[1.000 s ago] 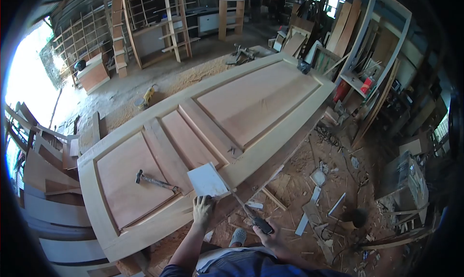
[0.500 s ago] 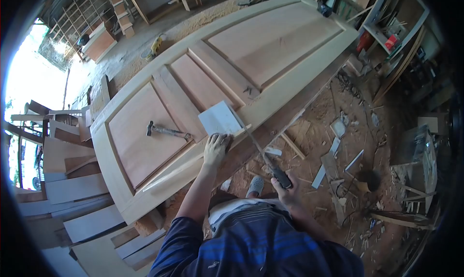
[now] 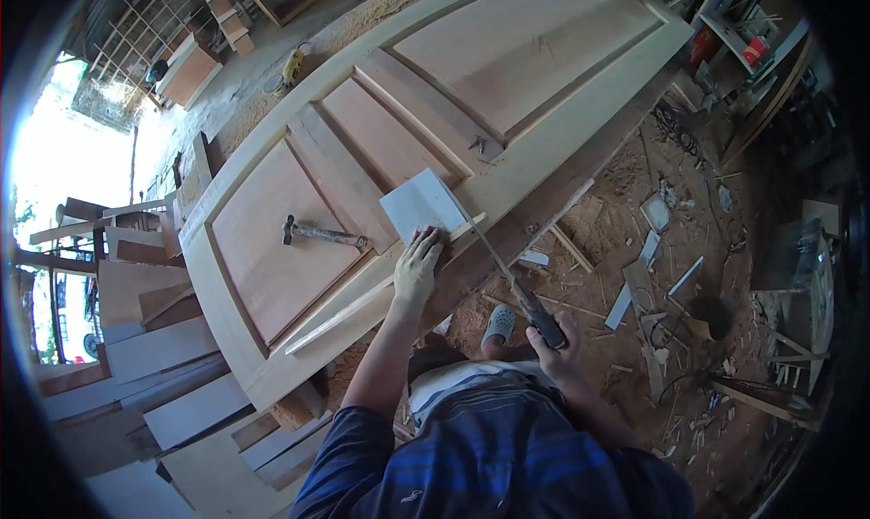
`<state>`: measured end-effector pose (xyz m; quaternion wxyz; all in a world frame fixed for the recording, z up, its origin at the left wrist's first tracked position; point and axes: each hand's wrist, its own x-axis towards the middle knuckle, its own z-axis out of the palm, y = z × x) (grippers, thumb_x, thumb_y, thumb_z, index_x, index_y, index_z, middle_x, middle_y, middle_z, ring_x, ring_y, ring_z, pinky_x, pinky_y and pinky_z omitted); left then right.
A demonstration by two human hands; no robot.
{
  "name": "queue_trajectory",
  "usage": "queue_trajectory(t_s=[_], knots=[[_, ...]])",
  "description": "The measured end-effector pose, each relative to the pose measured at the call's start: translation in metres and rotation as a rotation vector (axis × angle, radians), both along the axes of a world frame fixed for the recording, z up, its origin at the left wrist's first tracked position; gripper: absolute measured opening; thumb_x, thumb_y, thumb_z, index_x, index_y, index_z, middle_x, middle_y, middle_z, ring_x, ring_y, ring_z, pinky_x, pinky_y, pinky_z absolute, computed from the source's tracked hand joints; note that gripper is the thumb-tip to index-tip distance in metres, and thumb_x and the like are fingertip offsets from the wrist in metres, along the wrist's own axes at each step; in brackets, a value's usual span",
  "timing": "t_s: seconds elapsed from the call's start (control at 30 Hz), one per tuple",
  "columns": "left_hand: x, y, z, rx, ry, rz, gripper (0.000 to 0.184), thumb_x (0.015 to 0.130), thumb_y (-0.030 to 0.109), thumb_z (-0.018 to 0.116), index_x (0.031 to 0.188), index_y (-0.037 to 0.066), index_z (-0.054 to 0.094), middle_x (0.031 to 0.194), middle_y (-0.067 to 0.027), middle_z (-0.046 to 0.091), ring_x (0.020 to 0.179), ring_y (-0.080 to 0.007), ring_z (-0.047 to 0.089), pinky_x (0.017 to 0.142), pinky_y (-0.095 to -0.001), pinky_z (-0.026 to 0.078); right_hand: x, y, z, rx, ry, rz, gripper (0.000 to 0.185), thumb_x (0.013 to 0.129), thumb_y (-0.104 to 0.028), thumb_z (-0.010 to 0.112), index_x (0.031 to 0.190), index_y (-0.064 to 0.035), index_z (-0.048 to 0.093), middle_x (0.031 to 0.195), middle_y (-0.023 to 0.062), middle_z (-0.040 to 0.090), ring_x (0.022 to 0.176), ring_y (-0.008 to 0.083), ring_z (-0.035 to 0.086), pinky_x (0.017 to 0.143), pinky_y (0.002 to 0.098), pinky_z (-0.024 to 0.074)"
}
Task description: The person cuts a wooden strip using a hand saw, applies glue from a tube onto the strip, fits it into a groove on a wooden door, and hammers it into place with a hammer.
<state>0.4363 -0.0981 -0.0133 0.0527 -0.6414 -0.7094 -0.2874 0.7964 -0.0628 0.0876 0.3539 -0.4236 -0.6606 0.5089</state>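
My right hand (image 3: 555, 342) is wrapped round the dark handle of a saw (image 3: 497, 258), whose thin blade runs up to the right edge of a white board (image 3: 420, 206). My left hand (image 3: 419, 263) presses on the board's lower edge, its fingers together, over a thin wood strip (image 3: 340, 315) that lies at the edge of a large panelled door (image 3: 544, 170). The strip's short end shows just past the blade. A hammer (image 3: 322, 234) lies on the door's left panel.
Small metal pieces (image 3: 478, 145) lie on the door. Stacked boards (image 3: 163, 349) stand at the left. Offcuts (image 3: 634, 288) and wood scraps litter the floor at the right. A yellow power tool (image 3: 292, 67) is on the floor beyond the door.
The view has tilted down and shifted, so more of my shirt shows. Both hands keep their hold, and the long strip under my left hand now shows more clearly.
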Motion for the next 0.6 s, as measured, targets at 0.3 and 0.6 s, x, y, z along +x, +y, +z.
queue_trajectory(t_s=[0.3, 0.6], knots=[[0.013, 0.002, 0.013, 0.022, -0.013, 0.053, 0.024, 0.094, 0.013, 0.067, 0.115, 0.006, 0.076, 0.143, -0.0119, 0.075, 0.145, -0.0306, 0.064, 0.125, -0.047, 0.049, 0.003, 0.0, -0.012, 0.015, -0.04, 0.016, 0.034, 0.094, -0.018, 0.086, 0.085, -0.0065, 0.056, 0.072, 0.0042, 0.052, 0.063, 0.0154, 0.051, 0.059, 0.0351, 0.0428], [0.008, 0.0, 0.011, 0.019, -0.011, 0.044, 0.023, 0.093, 0.012, 0.068, 0.113, 0.006, 0.077, 0.141, -0.0108, 0.076, 0.144, -0.03, 0.065, 0.124, -0.0468, 0.051, 0.004, 0.003, -0.015, 0.058, -0.09, 0.054, 0.036, 0.094, -0.02, 0.087, 0.084, -0.0066, 0.056, 0.073, 0.0036, 0.053, 0.063, 0.0155, 0.052, 0.059, 0.0357, 0.0424]])
